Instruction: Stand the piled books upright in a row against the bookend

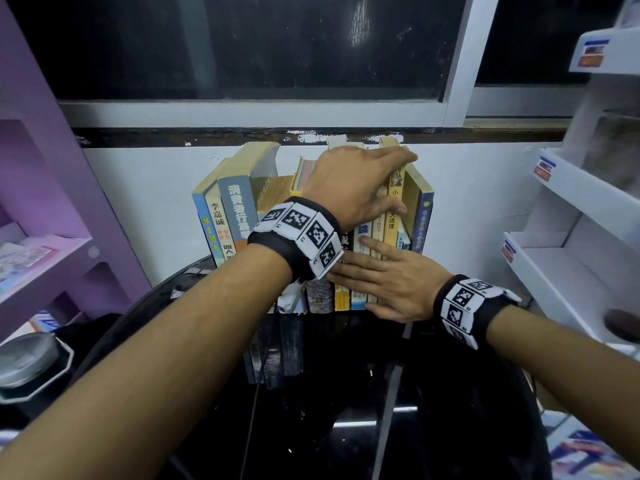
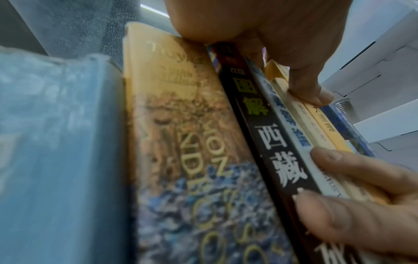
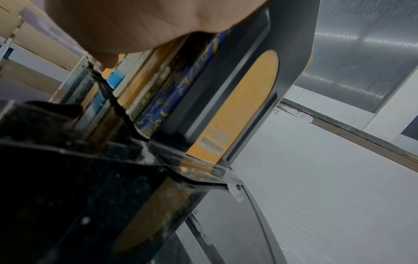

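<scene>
On the far part of the glossy black table, against the white wall, a row of upright paperback books stands with spines facing near. At its right end a dark grey metal bookend holds a yellow back cover with a barcode, beside a dark blue book with gold patterns. Readable spines include a black one with white "西藏", a cream one with "李嘉诚", a yellow one with "大道理", and a brown-and-blue one lettered "MON"; the rest is too blurred. The three books at the left end lean, one grey-blue.

The left hand lies over the tops of the right-hand books, fingers straight and close together, thumb pressing the spines. The right hand lies flat against the lower spines, fingers straight and slightly spread, pinching nothing. Both wrists carry black bands with white square-code tags.
</scene>
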Demonstrator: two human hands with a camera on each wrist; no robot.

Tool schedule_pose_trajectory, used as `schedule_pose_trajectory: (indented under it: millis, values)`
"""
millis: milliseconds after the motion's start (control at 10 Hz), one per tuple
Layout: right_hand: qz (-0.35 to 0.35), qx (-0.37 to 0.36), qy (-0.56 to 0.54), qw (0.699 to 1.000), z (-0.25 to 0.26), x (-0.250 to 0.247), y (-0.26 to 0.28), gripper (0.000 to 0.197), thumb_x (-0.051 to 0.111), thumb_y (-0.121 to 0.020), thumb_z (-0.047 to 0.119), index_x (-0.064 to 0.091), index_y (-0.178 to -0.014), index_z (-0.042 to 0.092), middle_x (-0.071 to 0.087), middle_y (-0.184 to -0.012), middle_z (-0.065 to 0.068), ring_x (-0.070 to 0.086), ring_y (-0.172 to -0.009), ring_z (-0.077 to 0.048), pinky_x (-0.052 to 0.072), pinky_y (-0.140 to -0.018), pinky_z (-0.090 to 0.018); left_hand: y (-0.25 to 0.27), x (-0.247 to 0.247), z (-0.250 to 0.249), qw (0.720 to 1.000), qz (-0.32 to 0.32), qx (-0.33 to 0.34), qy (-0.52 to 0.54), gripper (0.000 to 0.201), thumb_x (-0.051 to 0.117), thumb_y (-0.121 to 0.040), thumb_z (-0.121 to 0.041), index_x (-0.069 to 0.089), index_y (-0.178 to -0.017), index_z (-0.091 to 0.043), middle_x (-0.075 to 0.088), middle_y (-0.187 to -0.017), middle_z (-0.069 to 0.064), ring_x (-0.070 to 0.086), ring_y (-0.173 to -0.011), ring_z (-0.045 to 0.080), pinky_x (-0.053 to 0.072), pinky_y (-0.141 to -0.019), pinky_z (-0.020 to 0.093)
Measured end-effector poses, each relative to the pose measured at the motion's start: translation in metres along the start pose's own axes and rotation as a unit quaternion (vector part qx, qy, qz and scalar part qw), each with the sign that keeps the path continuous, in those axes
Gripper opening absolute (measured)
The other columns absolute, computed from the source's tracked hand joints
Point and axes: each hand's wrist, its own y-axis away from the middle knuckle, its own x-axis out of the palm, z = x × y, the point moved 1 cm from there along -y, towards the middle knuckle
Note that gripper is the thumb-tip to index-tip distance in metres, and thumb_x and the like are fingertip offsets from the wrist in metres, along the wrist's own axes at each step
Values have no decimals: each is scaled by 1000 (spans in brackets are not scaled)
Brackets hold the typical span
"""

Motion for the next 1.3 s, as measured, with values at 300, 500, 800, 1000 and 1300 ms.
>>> schedule_pose_trajectory:
  millis: [300,500,800,1000,1300]
  values:
    - [21,5,8,1000,-1,2,0,79,45,-90,45,13,-154,12,-8,-160,-7,-10,-149,-23,-7,-120,-47,-3,7,7,1000,-1,19,-5,72,51,-79,-71,39,-139,-34,60,-129,-10,64,-104,22,51,-81,35]
    - [25,5,1,1000,-2,4,-1,78,46,-90,44,15,-154,12,-6,-161,-7,-6,-149,-23,-5,-120,-47,-4,9,8,1000,-2,16,-9,72,50,-80,-71,36,-141,-35,60,-130,-9,63,-107,22,50,-81,36]
    - [27,12,-10,1000,0,0,0,79,47,-89,45,14,-154,13,-10,-160,-5,-9,-149,-21,-6,-120,-47,-1,7,6,1000,-9,27,-12,72,50,-82,-69,35,-143,-34,55,-136,-10,61,-110,22,50,-83,36]
    - [51,14,-27,998,2,-9,1,79,48,-88,45,18,-154,14,-1,-161,-5,-6,-149,-23,-4,-120,-48,2,3,5,1000,7,26,3,71,52,-85,-64,31,-146,-35,44,-146,-12,55,-119,22,45,-94,35]
    - [66,23,-66,995,8,-41,-2,75,47,-87,42,23,-153,16,8,-160,-7,7,-149,-26,3,-119,-52,14,-8,7,995,-9,46,83,61,54,-90,-50,38,-144,-28,47,-145,-6,39,-135,15,21,-113,32]
